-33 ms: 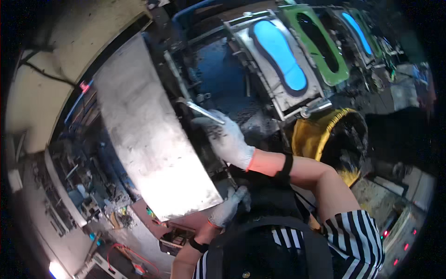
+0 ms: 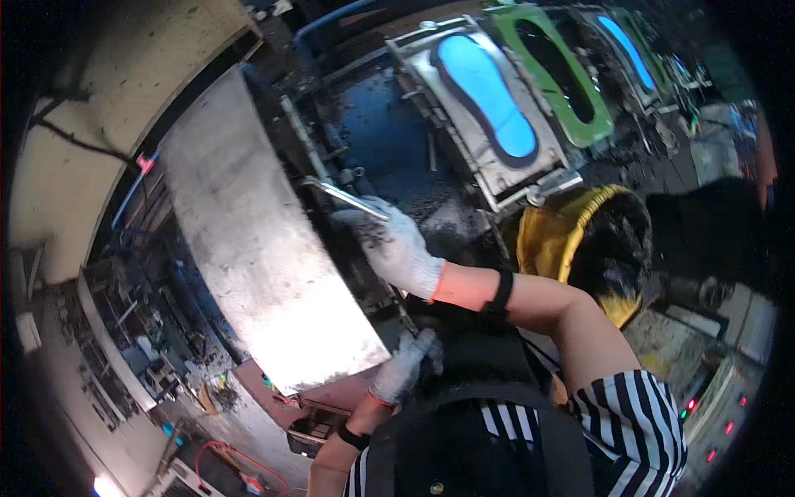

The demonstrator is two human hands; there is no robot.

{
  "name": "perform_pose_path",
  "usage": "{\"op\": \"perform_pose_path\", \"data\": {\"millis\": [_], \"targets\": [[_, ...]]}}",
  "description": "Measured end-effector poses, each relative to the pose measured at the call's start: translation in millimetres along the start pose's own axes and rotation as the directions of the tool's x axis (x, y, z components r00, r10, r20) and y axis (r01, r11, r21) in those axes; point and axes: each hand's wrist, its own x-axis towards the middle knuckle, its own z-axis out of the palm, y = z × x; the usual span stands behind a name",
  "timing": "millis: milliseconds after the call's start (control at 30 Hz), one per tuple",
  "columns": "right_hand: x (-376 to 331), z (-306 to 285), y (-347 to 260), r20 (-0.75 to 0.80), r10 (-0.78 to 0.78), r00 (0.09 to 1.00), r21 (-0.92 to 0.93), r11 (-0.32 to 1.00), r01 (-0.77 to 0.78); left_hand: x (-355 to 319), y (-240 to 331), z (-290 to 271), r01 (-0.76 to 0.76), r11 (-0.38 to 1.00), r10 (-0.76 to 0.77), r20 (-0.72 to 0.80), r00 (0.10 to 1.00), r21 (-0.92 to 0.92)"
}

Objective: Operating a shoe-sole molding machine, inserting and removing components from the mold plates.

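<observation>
Everything has slid slightly left together; the right hand and its tool keep about the same place against the metal plate. Nearest, the dark front of the clothing [image 2: 480, 447] meets the left gloved hand [image 2: 397, 373]; its fingers are bent by a thin rod, and I cannot tell whether they grip it. Beyond, the right gloved hand [image 2: 403, 253] closes around a shiny metal tool [image 2: 352, 199], whose lower end is hidden in the glove. The broad metal plate [image 2: 248, 207] lies just left, its near end glaring. Right stands a yellow container [image 2: 538, 240]; farther, a blue insole shape [image 2: 489, 95] and green frame [image 2: 603, 128]. The dark machinery between is hard to make out.
</observation>
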Motion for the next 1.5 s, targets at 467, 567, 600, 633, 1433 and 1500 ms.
{"op": "perform_pose_path", "data": {"millis": [467,567,600,633,1433,1500], "targets": [[-128.7,-173.5,43.4,0.481,0.162,0.861,0.135,0.957,-0.255,20.3,-71.1,30.7,-0.15,0.664,0.201,0.017,0.979,0.732],[-182.5,-223.7,101.2,0.541,0.577,0.612,0.353,0.505,-0.788,69.2,-78.2,65.2,-0.138,0.861,0.267,-0.202,0.942,0.49],[-190.6,-223.9,120.2,0.549,0.569,0.612,0.348,0.509,-0.787,89.9,-75.6,76.7,-0.21,0.843,0.333,-0.174,0.927,0.495],[-194.4,-222.9,137.2,0.48,0.669,0.568,0.321,0.469,-0.823,111.4,-70.7,87.4,-0.327,0.863,0.443,-0.266,0.856,0.384],[-63.6,-283.0,28.1,0.878,0.304,0.369,0.478,-0.549,-0.685,49.9,48.5,306.5,-0.23,0.973,0.225,-0.245,0.943,0.007],[-55.0,-337.4,30.6,0.9,0.08,0.428,0.396,-0.557,-0.73,47.0,50.8,350.5,-0.232,0.971,0.239,-0.169,0.956,0.063]]}}
